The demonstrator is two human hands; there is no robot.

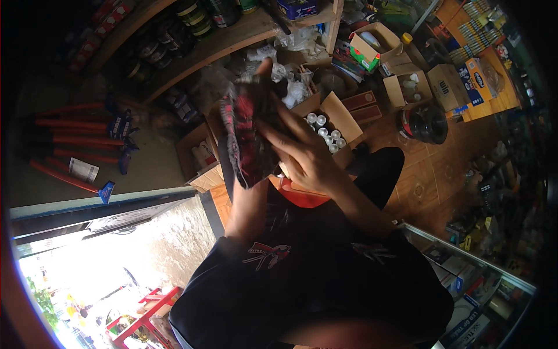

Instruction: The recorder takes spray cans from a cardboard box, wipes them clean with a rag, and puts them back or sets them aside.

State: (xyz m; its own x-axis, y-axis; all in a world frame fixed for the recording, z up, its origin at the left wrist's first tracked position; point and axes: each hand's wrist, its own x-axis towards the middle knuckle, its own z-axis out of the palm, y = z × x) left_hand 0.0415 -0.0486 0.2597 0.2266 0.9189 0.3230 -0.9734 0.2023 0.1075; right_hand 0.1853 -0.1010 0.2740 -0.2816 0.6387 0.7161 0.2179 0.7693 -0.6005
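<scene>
A frayed, dark red-and-black cloth (239,122) is raised in front of my body. My left hand (250,186) holds it from behind and is mostly covered by it, with a fingertip showing at the top. My right hand (299,154) lies over the cloth's right side, fingers pressed onto it. Whether something is inside the cloth is hard to make out. Just beyond my right hand is an open cardboard box (343,110) with several white cylinders (322,131).
Wooden shelves (244,41) with cans stand ahead. Red-handled tools (87,139) lie at left, above a bright doorway (174,244). Other cartons (442,87), a black round object (424,125) and a wooden bench (500,104) are at right; a glass display case (476,296) is at lower right.
</scene>
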